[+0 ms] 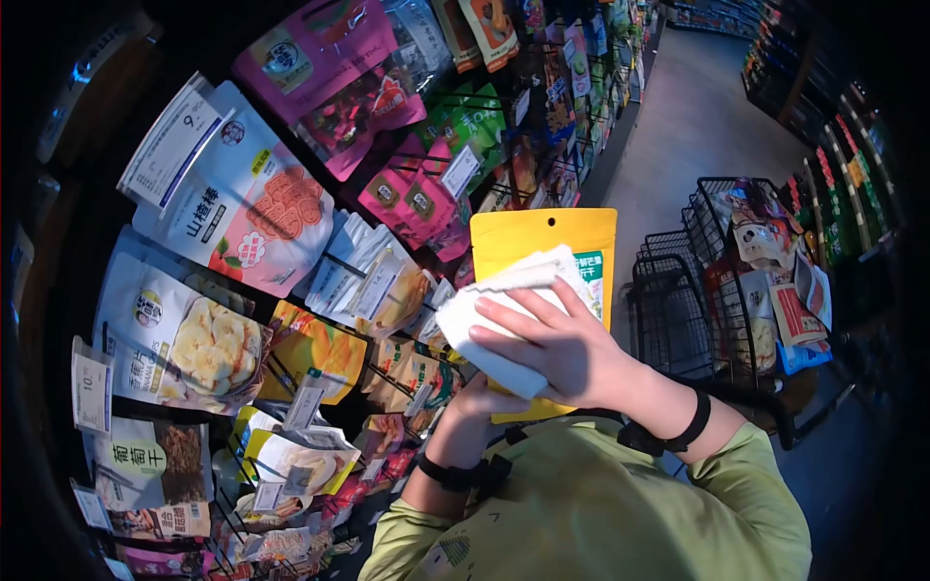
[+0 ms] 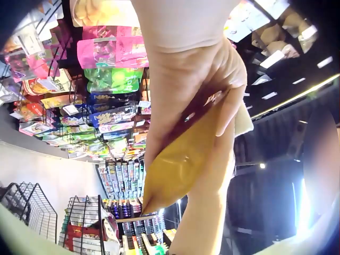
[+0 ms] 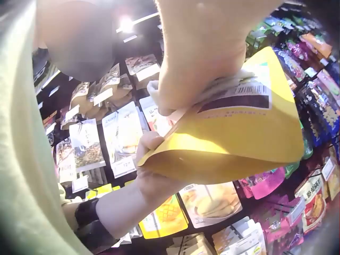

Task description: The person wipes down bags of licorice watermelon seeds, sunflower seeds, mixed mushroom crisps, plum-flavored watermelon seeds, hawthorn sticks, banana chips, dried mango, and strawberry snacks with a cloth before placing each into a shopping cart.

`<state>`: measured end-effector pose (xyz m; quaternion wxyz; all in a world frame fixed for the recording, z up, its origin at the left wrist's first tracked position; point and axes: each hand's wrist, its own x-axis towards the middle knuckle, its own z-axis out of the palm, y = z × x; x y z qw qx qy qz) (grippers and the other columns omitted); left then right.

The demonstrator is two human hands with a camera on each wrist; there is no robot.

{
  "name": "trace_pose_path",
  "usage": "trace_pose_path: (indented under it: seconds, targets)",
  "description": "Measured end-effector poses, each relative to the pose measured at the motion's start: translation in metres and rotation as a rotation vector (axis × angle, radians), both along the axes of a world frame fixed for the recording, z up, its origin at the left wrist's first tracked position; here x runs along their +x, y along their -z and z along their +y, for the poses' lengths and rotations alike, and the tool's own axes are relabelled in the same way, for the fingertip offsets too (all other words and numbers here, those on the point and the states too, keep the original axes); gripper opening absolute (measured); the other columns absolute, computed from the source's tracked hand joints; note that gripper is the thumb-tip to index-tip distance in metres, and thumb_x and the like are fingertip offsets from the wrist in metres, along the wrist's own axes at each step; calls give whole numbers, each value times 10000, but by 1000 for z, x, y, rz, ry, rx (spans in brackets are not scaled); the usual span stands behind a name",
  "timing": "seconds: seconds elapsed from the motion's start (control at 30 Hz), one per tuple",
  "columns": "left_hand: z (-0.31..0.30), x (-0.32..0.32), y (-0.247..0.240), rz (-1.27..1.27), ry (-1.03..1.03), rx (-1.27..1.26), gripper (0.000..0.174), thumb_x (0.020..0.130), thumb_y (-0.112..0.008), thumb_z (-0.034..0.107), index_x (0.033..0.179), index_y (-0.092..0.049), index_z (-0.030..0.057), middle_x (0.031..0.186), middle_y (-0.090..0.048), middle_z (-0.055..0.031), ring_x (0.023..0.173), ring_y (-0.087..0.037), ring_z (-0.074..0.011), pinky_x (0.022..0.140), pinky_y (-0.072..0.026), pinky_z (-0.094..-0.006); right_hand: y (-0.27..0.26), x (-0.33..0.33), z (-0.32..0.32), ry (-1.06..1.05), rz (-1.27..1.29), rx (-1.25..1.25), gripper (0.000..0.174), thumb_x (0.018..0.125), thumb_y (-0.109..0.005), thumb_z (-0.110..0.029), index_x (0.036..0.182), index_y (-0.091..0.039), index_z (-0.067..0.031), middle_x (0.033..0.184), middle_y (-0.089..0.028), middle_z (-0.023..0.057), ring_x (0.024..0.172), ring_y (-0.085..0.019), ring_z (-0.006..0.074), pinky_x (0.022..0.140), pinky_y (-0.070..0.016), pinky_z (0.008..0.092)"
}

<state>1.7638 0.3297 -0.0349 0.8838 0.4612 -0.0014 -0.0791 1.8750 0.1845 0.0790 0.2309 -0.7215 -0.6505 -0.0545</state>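
A yellow snack pouch (image 1: 492, 232) with a green-and-white label is held up in front of the body. My left hand (image 1: 477, 399) grips its edge from below, and in the left wrist view the thumb (image 2: 231, 109) lies against the yellow pouch (image 2: 180, 164). My right hand (image 1: 557, 339) presses a folded white cloth (image 1: 494, 334) against the pouch's face, fingers extended and spread over it. The cloth covers much of the label. A barcode panel shows on the pouch (image 3: 239, 141) in the right wrist view, beside the right hand (image 3: 199, 79).
Shelves of hanging snack bags fill the left side, among them a banana chip bag (image 1: 194, 339), a pink-and-white bag (image 1: 242, 203) and price tags (image 1: 92, 387). A black wire cart (image 1: 678, 281) holding several packages stands in the aisle (image 1: 697, 107) at right.
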Motion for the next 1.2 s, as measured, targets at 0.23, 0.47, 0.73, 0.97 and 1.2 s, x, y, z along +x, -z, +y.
trace_pose_path:
  seconds: [0.23,0.47,0.73,0.97,1.2]
  targets:
    - [4,1,-33,-90,49,8,914,486,-614,79,1347,-321,-21,1289,-462,-191,1193,-458,-330,1024,-340,-437,-6,28,-4,301,-44,38,655,754,-609,-221,1362,-368,-188,1419,-330,71,1307,-299,310,1063,-172,526]
    - [16,2,-13,-152,-94,-316,868,431,-545,-3,1291,-426,-4,1246,-521,-165,1181,-465,-352,1011,-345,-440,30,54,-23,466,361,230,485,917,-454,-279,1363,-361,-111,1397,-359,122,1312,-301,298,1075,-209,440]
    - [27,11,-11,-100,-146,-598,682,565,-514,-47,1245,-455,-34,1227,-523,-180,1136,-494,-343,972,-383,-426,64,28,-28,98,2036,321,501,949,-413,-360,1311,-382,-15,1256,-512,122,1125,-525,216,938,-436,361]
    - [22,24,-27,90,-326,-392,456,868,-511,171,1279,-413,-3,1207,-535,-132,1084,-533,-248,901,-437,-365,53,34,-31,81,2113,421,456,923,-494,-207,1299,-368,18,1233,-515,145,1086,-553,213,894,-481,338]
    - [16,32,-41,33,-440,-213,436,900,-504,197,1296,-407,42,1221,-531,-97,1082,-532,-209,905,-424,-338,38,29,-35,121,2083,508,427,926,-491,-198,1278,-405,26,1207,-542,154,1062,-574,216,889,-488,341]
